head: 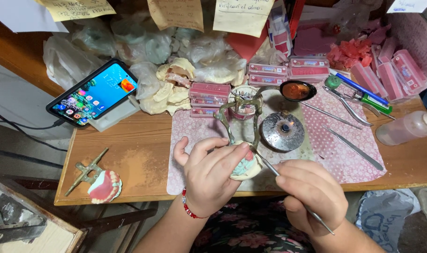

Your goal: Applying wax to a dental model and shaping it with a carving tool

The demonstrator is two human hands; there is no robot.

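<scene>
— What did your left hand (209, 175) hold?

— Your fingers (225, 157) were wrapped over a denture model (245, 166) set in a brass articulator (241, 119), at the near edge of the worktop (138, 154), on a pink dotted mat (326, 140).

— And your right hand (312, 194)?

— Its fingers were pinched around a slim metal instrument (269, 168), the tip touching the model just beside your left thumb.

— What lay around?

— A small alcohol burner (283, 130) stood behind the model, a spoon (295, 90) of melted wax beyond it. Boxes of pink wax teeth (209, 98) lay to the left of the spoon, a phone (94, 91) rested further left, and a second denture (105, 185) on its own articulator sat at the worktop's left corner — well apart from both hands.
</scene>
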